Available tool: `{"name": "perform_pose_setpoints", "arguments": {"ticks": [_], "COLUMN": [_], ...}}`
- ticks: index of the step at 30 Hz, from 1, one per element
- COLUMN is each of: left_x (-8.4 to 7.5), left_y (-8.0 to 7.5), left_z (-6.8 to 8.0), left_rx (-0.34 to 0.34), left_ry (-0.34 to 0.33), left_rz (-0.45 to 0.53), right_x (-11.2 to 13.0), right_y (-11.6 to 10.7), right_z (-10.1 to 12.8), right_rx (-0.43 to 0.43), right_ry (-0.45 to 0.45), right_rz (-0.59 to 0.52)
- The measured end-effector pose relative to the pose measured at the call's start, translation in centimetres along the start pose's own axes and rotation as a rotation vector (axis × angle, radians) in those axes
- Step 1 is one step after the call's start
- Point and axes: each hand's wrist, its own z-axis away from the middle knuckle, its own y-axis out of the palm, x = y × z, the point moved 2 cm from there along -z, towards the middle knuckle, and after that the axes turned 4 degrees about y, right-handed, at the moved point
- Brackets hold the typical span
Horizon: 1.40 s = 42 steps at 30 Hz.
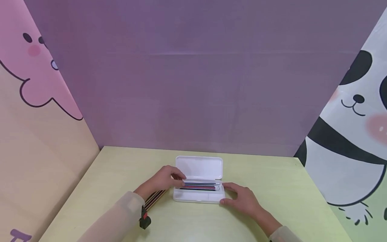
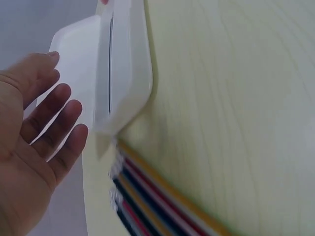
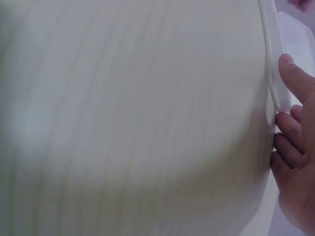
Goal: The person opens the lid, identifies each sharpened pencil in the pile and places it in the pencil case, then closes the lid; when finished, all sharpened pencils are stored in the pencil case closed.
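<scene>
A white pencil case (image 1: 198, 196) lies open on the yellow-green table (image 1: 272, 188), its lid (image 1: 199, 167) standing up at the back. Several pencils (image 1: 200, 186) lie in its base. My left hand (image 1: 180, 179) is at the case's left end, fingers straight and spread beside it (image 2: 54, 123), holding nothing. My right hand (image 1: 224, 194) holds the case's right end, the thumb on the rim (image 3: 294, 78) and the fingers curled against the end wall. A loose bundle of striped pencils (image 1: 155, 198) lies on the table under my left wrist, also in the left wrist view (image 2: 157, 201).
Purple backdrop behind, a pink cartoon panel at the left (image 1: 33, 84) and a panda panel at the right (image 1: 353, 134) wall in the table. A small black and red device (image 1: 144, 220) hangs at my left sleeve. Bare tabletop shows on both sides of the case.
</scene>
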Motion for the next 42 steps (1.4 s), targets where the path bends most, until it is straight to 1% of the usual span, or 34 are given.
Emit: {"name": "perform_pose_setpoints", "arguments": {"ticks": [5,9,12,14,19,22,24,29,35,42], "left_x": [1.5,3.0,3.9,4.4,5.7,6.4,6.6,7.0,7.6,8.2], "left_y": [-1.5,-2.8,-3.7,-4.4,-5.5,-5.8,-5.9,-5.9,-5.7,-5.5], "left_z": [1.8,3.3,4.5,5.2,6.6,7.2,7.7,8.3,8.7,8.6], "left_rx": [-0.035,-0.061,-0.063,-0.062,-0.063,-0.063,-0.055,-0.044,-0.031,-0.011], "left_ry": [-0.016,-0.052,-0.080,-0.084,-0.099,-0.121,-0.124,-0.113,-0.110,-0.072], "left_rz": [-0.003,-0.006,-0.003,0.010,0.092,0.135,0.154,0.175,0.166,0.141], "right_x": [-0.1,-0.3,-0.4,-0.4,-0.2,-0.2,-0.3,-0.4,-0.2,-0.1], "right_y": [0.1,0.2,0.2,0.2,0.0,0.0,0.1,0.3,0.3,0.2], "right_z": [0.1,0.0,-0.1,-0.1,-0.2,-0.2,-0.2,-0.2,-0.2,-0.1], "right_rx": [0.004,0.002,0.002,0.000,-0.012,-0.012,-0.006,0.006,0.008,0.002], "right_ry": [0.004,0.003,-0.001,-0.007,-0.014,-0.009,-0.001,0.016,0.016,0.018], "right_rz": [-0.009,-0.009,-0.006,-0.004,-0.001,0.002,0.003,-0.007,-0.019,-0.001]}}
